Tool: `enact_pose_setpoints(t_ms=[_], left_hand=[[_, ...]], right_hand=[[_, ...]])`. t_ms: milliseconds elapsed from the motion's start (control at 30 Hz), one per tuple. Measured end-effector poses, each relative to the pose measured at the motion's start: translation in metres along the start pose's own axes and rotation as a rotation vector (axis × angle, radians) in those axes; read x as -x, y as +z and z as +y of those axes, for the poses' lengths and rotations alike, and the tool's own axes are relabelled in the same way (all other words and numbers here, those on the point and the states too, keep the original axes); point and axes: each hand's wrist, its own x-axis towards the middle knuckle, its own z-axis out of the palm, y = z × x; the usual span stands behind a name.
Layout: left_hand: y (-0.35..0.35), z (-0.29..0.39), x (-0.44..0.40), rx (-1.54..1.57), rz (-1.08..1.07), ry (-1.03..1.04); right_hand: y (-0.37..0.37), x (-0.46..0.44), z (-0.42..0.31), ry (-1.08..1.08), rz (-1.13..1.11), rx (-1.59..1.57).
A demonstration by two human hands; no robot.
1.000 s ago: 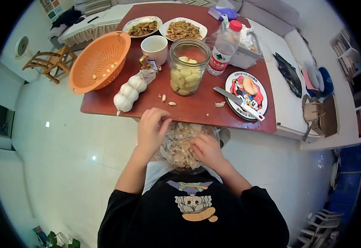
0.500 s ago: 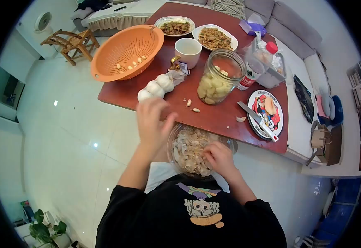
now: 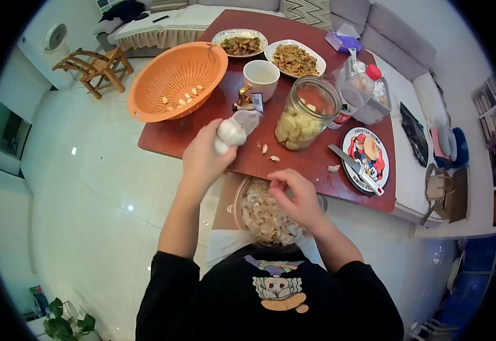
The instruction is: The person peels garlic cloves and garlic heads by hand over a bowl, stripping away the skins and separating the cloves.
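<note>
My left hand (image 3: 203,156) is closed around white garlic bulbs (image 3: 232,133) at the table's near edge; a mesh net trails from them. My right hand (image 3: 297,197) hovers above a clear bowl (image 3: 237,211) of garlic skins (image 3: 268,211), its thumb apart from its loosely bent fingers, with nothing visible in them. Loose garlic cloves (image 3: 274,158) lie on the red-brown table (image 3: 242,166) between the hands and a glass jar (image 3: 299,128) of peeled cloves. More peeled cloves rest in the orange colander (image 3: 151,77).
A white cup (image 3: 261,78) stands behind the garlic, near two plates of food (image 3: 295,59). At right, a knife (image 3: 355,165) lies across a cartoon plate (image 3: 367,139). A red-capped bottle (image 3: 361,85) stands beside a plastic container (image 3: 377,108).
My left hand has reached forward and closed on the garlic bulbs. My right hand has lifted from the skins in the bowl, and its thumb and fingers have parted.
</note>
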Motion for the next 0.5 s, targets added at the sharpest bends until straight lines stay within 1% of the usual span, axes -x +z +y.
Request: enact_pose_setpoints(t_ms=[67,100,133,200,233,333,400,433,500], left_hand=[[0.004,0.002,0.023,0.175,-0.004,-0.017],[0.009,0.003,0.034,0.272,-0.021,-0.017],[0.011,0.006,0.044,0.369,-0.039,-0.018],[0.015,0.018,0.065,0.407,-0.089,-0.019],[0.017,0.022,0.074,0.402,-0.122,-0.028],[0.028,0.023,0.095,0.445,-0.195,-0.055],[0.035,0.024,0.104,0.48,-0.242,-0.082],[0.037,0.025,0.108,0.461,-0.258,-0.057],[0.042,0.027,0.114,0.421,-0.283,0.0]], right_hand=[[0.006,-0.008,-0.005,0.088,0.072,-0.117],[0.012,-0.011,-0.005,0.062,0.135,-0.161],[0.013,-0.013,-0.006,0.004,0.158,-0.095],[0.013,-0.012,-0.01,-0.108,0.203,0.038],[0.01,-0.009,-0.011,-0.098,0.147,0.123],[0.011,0.009,-0.002,-0.129,0.128,0.207],[0.009,0.024,0.002,-0.093,0.115,0.233],[0.007,0.031,0.003,-0.077,0.108,0.247],[0.004,0.045,0.011,-0.039,-0.013,0.284]])
